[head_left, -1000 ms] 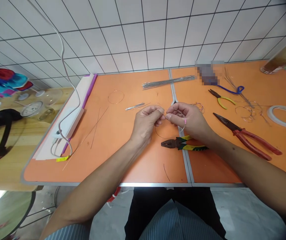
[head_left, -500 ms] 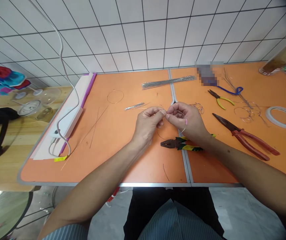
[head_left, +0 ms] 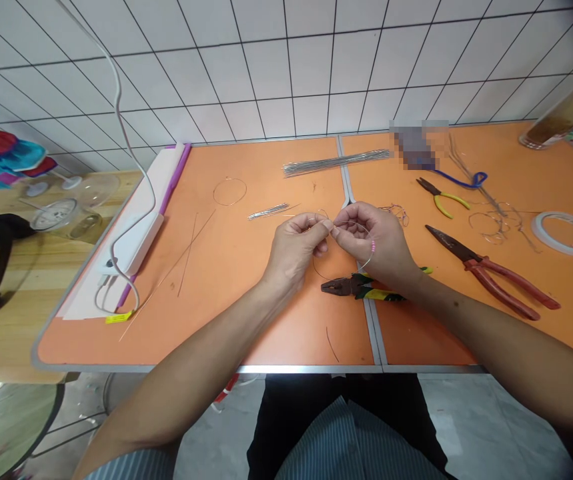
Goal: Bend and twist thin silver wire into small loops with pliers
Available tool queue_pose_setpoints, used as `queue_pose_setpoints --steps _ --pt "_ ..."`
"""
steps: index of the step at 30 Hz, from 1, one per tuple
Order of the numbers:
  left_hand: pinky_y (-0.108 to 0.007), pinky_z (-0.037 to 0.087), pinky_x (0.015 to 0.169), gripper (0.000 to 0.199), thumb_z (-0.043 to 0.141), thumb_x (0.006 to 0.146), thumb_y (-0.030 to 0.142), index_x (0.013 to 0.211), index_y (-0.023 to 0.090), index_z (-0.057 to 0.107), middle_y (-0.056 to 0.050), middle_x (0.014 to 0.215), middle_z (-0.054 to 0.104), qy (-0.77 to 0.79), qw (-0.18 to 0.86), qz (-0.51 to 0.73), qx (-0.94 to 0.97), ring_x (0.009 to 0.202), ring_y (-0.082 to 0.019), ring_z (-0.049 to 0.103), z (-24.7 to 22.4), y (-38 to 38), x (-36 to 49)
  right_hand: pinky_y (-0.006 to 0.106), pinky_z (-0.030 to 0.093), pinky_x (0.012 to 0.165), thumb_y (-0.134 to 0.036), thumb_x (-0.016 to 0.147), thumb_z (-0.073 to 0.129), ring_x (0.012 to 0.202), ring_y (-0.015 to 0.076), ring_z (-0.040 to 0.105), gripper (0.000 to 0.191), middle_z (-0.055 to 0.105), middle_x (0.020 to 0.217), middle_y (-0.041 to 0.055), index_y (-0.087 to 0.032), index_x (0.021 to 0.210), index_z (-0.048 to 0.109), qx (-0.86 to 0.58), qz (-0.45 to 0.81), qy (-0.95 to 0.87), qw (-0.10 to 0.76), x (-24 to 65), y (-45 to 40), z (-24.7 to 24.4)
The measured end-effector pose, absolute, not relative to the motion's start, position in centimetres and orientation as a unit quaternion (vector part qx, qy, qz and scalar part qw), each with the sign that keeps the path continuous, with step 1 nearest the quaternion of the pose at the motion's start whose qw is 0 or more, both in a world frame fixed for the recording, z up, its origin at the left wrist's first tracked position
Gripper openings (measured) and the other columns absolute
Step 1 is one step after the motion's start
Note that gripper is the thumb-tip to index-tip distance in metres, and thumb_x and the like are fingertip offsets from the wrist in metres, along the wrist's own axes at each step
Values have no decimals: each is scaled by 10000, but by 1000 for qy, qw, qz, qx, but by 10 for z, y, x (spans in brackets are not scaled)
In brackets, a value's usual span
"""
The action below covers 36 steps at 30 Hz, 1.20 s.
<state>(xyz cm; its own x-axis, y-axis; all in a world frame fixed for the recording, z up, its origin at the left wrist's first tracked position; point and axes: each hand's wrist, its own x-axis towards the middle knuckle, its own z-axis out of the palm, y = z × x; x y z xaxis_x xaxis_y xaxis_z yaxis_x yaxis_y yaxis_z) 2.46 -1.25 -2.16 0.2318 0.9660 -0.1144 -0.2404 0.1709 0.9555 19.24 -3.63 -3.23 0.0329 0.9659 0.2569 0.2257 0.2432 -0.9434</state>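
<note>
Thumb and fingertips of my left hand (head_left: 297, 248) are pinched on a thin wire loop (head_left: 318, 272). My right hand (head_left: 377, 241) pinches the same loop close beside them, the fingertips of both nearly touching. Several small pink beads (head_left: 373, 247) sit on the loop's right side, against my right palm. What lies between the fingertips is too small to make out. Combination pliers (head_left: 342, 287) with yellow, green and black handles lie under my right wrist, partly hidden by it.
On the orange table (head_left: 276, 333) lie a bundle of straight wires (head_left: 336, 162), short wire pieces (head_left: 268, 211), a wire ring (head_left: 229, 191), red-handled long-nose pliers (head_left: 491, 272), small yellow-handled pliers (head_left: 435, 197) and a white tape roll (head_left: 539, 233). A power strip (head_left: 139, 248) with a white cable stands left.
Both hands keep their pinch on the wire loop in nearly the same place. The view has shifted very slightly; nothing else visibly differs.
</note>
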Motion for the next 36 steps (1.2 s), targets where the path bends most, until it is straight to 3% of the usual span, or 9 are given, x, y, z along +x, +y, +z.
queue_pose_setpoints --steps 10,21,28,36 --pt "-211 405 506 372 981 738 369 701 193 656 33 581 602 394 690 432 427 514 -79 524 -23 -8 22 326 453 624 -286 838 772 653 140 521 110 643 753 -24 -253 840 668 -519 308 -611 512 185 -41 -22" --pt "-203 408 512 250 889 768 279 685 184 673 20 603 606 389 699 426 423 516 -74 522 -20 -7 20 328 453 660 -342 754 877 704 148 550 230 649 765 -20 -237 838 690 -515 379 -574 512 187 -36 -23" --pt "-211 379 501 145 818 693 237 662 186 686 41 586 547 403 692 426 421 513 -71 470 -18 -8 21 316 440 630 -315 779 786 667 135 535 143 635 741 -22 -230 814 677 -514 358 -594 506 186 -37 -25" --pt "-222 354 497 197 811 668 216 621 185 621 28 587 522 411 721 378 411 500 -70 452 -16 -3 16 293 429 594 -240 829 740 645 125 544 76 627 727 -32 -237 815 665 -501 306 -639 497 187 -41 -27"
